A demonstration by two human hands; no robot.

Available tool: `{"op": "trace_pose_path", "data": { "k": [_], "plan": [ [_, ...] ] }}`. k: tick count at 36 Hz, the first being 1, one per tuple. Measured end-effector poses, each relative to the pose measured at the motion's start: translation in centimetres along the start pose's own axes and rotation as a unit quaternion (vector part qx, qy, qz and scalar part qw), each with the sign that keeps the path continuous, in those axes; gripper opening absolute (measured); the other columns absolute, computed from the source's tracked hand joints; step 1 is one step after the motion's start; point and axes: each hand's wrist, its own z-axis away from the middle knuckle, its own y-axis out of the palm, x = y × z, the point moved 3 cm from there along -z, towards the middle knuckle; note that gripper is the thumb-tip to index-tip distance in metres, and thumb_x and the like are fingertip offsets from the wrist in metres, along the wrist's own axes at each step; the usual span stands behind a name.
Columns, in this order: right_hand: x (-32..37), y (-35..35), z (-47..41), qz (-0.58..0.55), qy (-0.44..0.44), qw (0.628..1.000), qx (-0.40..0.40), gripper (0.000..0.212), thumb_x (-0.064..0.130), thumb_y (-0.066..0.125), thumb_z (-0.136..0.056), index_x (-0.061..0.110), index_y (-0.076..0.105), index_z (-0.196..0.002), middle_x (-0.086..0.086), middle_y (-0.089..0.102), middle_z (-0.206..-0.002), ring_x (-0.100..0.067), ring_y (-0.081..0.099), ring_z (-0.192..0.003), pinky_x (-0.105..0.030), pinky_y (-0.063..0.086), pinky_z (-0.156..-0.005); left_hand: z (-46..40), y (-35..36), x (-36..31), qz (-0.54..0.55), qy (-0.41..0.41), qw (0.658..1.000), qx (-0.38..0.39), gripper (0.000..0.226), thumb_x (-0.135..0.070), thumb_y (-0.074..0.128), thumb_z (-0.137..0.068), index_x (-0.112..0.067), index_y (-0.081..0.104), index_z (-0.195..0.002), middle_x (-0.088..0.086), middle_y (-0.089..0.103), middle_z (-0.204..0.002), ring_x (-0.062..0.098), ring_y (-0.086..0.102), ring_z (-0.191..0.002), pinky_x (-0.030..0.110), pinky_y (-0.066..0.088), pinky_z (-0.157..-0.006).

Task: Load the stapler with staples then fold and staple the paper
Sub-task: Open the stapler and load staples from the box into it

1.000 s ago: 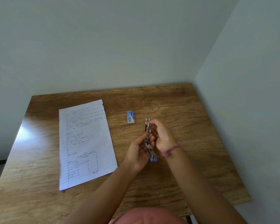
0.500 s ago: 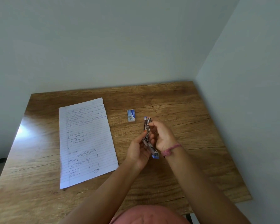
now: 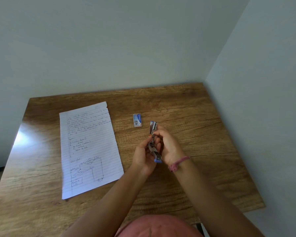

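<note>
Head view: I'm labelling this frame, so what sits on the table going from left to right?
Sheet of lined paper → small staple box → stapler, held above the table between the left hand and the right hand, which wears a pink bracelet.
</note>
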Motion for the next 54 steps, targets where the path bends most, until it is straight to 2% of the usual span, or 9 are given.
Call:
{"op": "trace_pose_path", "data": {
  "k": [5, 12, 16, 23, 29, 35, 46, 52, 54],
  "plan": [
    [-0.1, 0.0, 0.4, -0.014, -0.052, 0.999, 0.006, 0.026, 0.005, 0.051, -0.089, 0.021, 0.063, -0.105, 0.005, 0.049, -0.063, -0.002, 0.042, -0.049, -0.012, 0.037, -0.041, -0.3, 0.0, -0.1, -0.007, 0.002, 1.000, -0.010, 0.015, -0.015, 0.063, -0.088, -0.003, 0.071, -0.090, 0.007, 0.069, -0.079, 0.014, 0.064, -0.072, 0.025, 0.050, -0.082],
    [-0.1, -0.4, 0.6, 0.081, -0.128, 0.988, -0.009, 0.011, 0.008, 0.054, -0.090, 0.012, 0.062, -0.096, 0.012, 0.051, -0.048, 0.001, 0.048, -0.041, -0.013, 0.040, -0.041, -0.1, 0.3, -0.1, -0.023, 0.008, 1.000, -0.005, 0.019, -0.016, 0.060, -0.090, -0.003, 0.072, -0.095, 0.008, 0.070, -0.084, 0.017, 0.066, -0.075, 0.027, 0.053, -0.073],
    [-0.3, -0.8, 0.4, 0.146, -0.178, 0.973, -0.036, 0.009, 0.015, 0.064, -0.086, 0.015, 0.066, -0.094, 0.008, 0.059, -0.064, 0.000, 0.055, -0.055, -0.015, 0.045, -0.054, -0.2, 0.5, -0.4, -0.018, 0.009, 1.000, -0.023, 0.017, -0.013, 0.058, -0.090, -0.002, 0.070, -0.094, 0.008, 0.071, -0.080, 0.015, 0.067, -0.067, 0.024, 0.055, -0.064],
    [-0.4, -1.8, 0.8, 0.229, -0.261, 0.938, -0.025, 0.005, 0.026, 0.066, -0.085, 0.031, 0.067, -0.085, 0.008, 0.071, -0.081, -0.003, 0.068, -0.075, -0.018, 0.053, -0.063, -0.4, 0.5, -0.4, -0.029, 0.004, 0.999, -0.038, 0.023, -0.014, 0.061, -0.089, -0.001, 0.069, -0.107, 0.012, 0.072, -0.094, 0.018, 0.070, -0.076, 0.028, 0.056, -0.072],
    [0.1, -2.6, 0.9, 0.284, -0.303, 0.910, -0.005, 0.008, 0.023, 0.061, -0.089, 0.028, 0.067, -0.090, 0.003, 0.070, -0.085, -0.008, 0.068, -0.078, -0.020, 0.054, -0.066, 0.1, 1.0, -0.4, 0.009, 0.009, 0.999, -0.030, 0.014, -0.007, 0.059, -0.089, 0.003, 0.069, -0.093, 0.014, 0.073, -0.081, 0.017, 0.071, -0.064, 0.025, 0.057, -0.054],
    [0.6, -3.1, 0.5, 0.291, -0.306, 0.906, 0.019, 0.014, 0.016, 0.062, -0.089, 0.028, 0.068, -0.089, 0.008, 0.072, -0.084, -0.003, 0.068, -0.078, -0.015, 0.051, -0.067, -0.1, 0.8, -0.3, 0.022, 0.004, 0.999, -0.042, 0.016, -0.005, 0.059, -0.088, 0.005, 0.066, -0.099, 0.016, 0.073, -0.085, 0.018, 0.072, -0.068, 0.025, 0.060, -0.062],
    [0.0, -2.8, 1.0, 0.345, -0.357, 0.866, 0.047, 0.007, 0.019, 0.071, -0.083, 0.021, 0.074, -0.089, 0.009, 0.060, -0.107, -0.006, 0.058, -0.105, -0.034, 0.050, -0.094, -0.9, 1.2, -0.7, 0.046, 0.006, 0.999, -0.027, 0.017, -0.007, 0.055, -0.091, 0.005, 0.063, -0.102, 0.013, 0.066, -0.086, 0.017, 0.065, -0.072, 0.023, 0.057, -0.064],
    [0.0, -3.0, 1.5, 0.386, -0.394, 0.832, 0.056, 0.012, 0.020, 0.068, -0.086, 0.022, 0.073, -0.097, 0.010, 0.059, -0.110, -0.002, 0.057, -0.106, -0.027, 0.051, -0.092, -1.0, 0.7, -0.8, 0.044, 0.000, 0.999, -0.025, 0.021, -0.008, 0.058, -0.089, 0.003, 0.062, -0.107, 0.012, 0.067, -0.088, 0.018, 0.065, -0.078, 0.025, 0.054, -0.080],
    [-0.1, -3.2, 1.7, 0.378, -0.395, 0.834, 0.077, 0.017, 0.018, 0.067, -0.087, 0.020, 0.073, -0.103, 0.007, 0.060, -0.113, -0.005, 0.058, -0.109, -0.026, 0.050, -0.093, -1.1, 0.6, -0.8, 0.044, 0.002, 0.999, -0.025, 0.021, -0.008, 0.058, -0.089, 0.003, 0.062, -0.106, 0.013, 0.066, -0.088, 0.019, 0.066, -0.078, 0.027, 0.056, -0.075]
  ]
}}
